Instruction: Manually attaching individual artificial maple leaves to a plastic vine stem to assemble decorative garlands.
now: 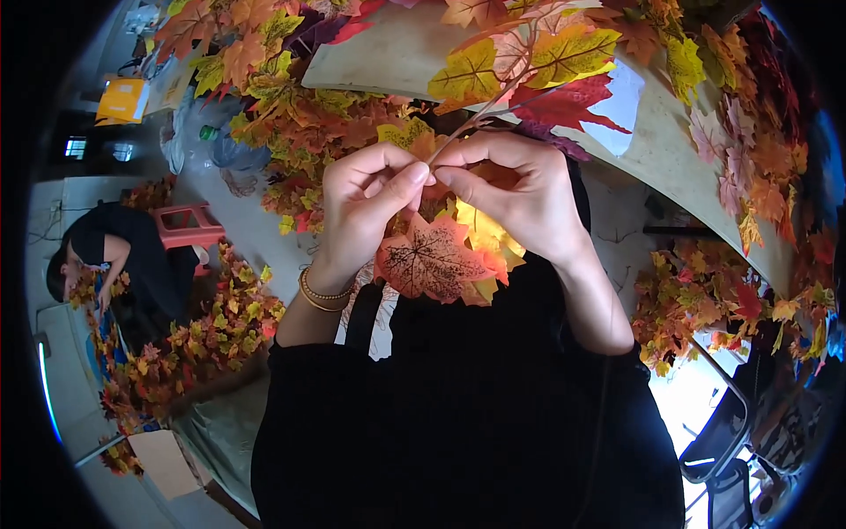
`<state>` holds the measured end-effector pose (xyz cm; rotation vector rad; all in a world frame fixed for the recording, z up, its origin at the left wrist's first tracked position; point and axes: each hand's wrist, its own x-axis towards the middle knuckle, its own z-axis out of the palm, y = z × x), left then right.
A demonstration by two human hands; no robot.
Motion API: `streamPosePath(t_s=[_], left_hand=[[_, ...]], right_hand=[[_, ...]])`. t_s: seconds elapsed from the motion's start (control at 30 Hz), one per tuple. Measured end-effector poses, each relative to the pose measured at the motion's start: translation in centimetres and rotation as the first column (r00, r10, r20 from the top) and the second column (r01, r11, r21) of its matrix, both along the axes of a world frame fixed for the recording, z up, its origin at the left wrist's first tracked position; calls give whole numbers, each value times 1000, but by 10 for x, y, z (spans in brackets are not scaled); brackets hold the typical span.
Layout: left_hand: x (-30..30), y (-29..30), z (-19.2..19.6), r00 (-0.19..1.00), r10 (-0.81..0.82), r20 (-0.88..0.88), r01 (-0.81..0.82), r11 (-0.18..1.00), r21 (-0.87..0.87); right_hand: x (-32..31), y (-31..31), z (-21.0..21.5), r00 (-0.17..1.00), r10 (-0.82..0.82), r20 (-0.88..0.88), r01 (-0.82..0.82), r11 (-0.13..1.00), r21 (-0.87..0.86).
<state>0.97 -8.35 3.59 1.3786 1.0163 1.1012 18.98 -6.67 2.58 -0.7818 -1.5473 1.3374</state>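
Both hands met at the frame's centre, your left hand [366, 198] and right hand [515, 189] pinching the leaf stem [480, 110] in a clenched grip, one orange leaf [432, 260] hanging below, loose leaves [300, 123] heaped upper left, unattached.

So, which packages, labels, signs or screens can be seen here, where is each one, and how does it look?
Yellow-orange package or bag: far upper left, on a surface behind the leaves; flat, roughly rectangular, with a pale patch on its face.
Clear plastic bags: upper left, beside the leaf heap; crumpled, see-through, with a small green piece inside.
Brown cardboard piece: lower left, on the floor; flat, plain tan.
No screens or signs can be made out.
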Motion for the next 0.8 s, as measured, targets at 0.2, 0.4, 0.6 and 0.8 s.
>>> streamPosePath(t_s=[0.2,0.4,0.6,0.8], left_hand=[[-1,1,-2,998,14,-64,-15,1000,-26],[-1,9,1,983,-86,160,120,968,-221],[-6,17,13,967,-250,43,251,968,-9],[-14,18,24,936,-306,172,336,922,-190]], right_hand=[[-1,1,-4,997,23,71,-26,999,39],[1,6,-12,963,81,-257,-97,994,-49],[13,7,-16,970,-45,-237,14,991,-133],[19,10,-26,915,-34,-401,-40,984,-173]])
